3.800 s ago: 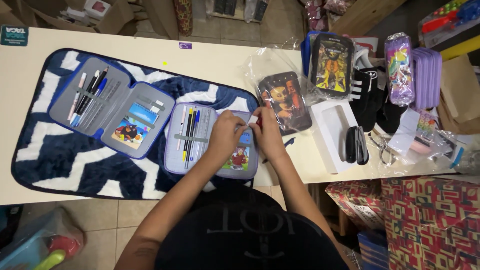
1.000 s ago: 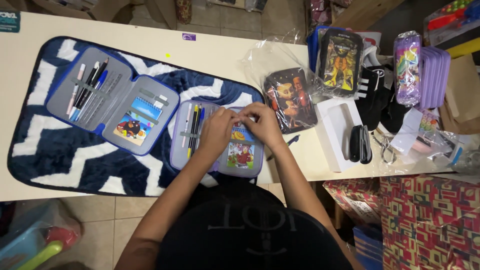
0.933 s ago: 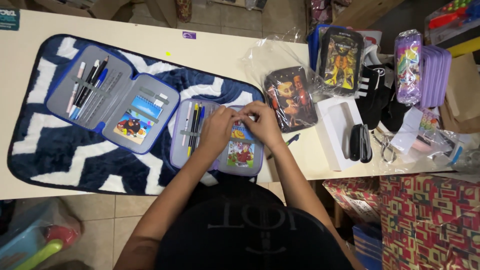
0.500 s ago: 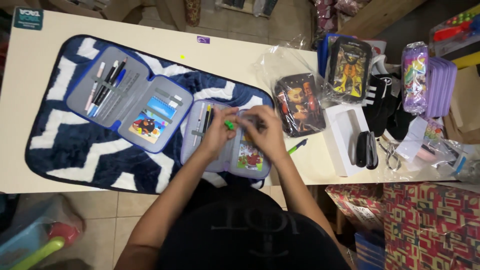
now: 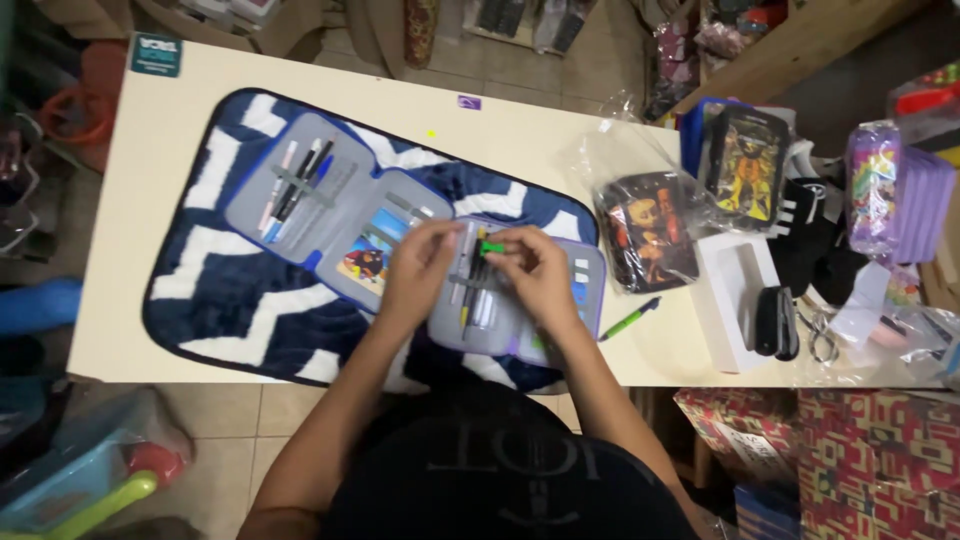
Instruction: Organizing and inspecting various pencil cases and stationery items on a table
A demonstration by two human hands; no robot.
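A small green pen (image 5: 491,246) is pinched between the fingertips of both hands, right over the open grey pencil case (image 5: 400,240). The left hand (image 5: 420,270) is closed on its left end, fingers curled, and the right hand (image 5: 535,275) is closed on its right end, so the pen is bridged between the two, held crosswise above the case's right-hand panel. Under the hands, several pens (image 5: 470,290) are seen tucked upright in elastic loops in that panel. The case is laid fully unfolded on a navy and white zigzag mat (image 5: 230,310), which is spread on the cream bench (image 5: 140,200). More pens (image 5: 295,190) are strapped into the far left panel, well apart from the hands. Just beside the right hand, a second green pen (image 5: 630,319) is left lying on the bare bench, and a wrapped dark pencil case (image 5: 648,230) is set near it.
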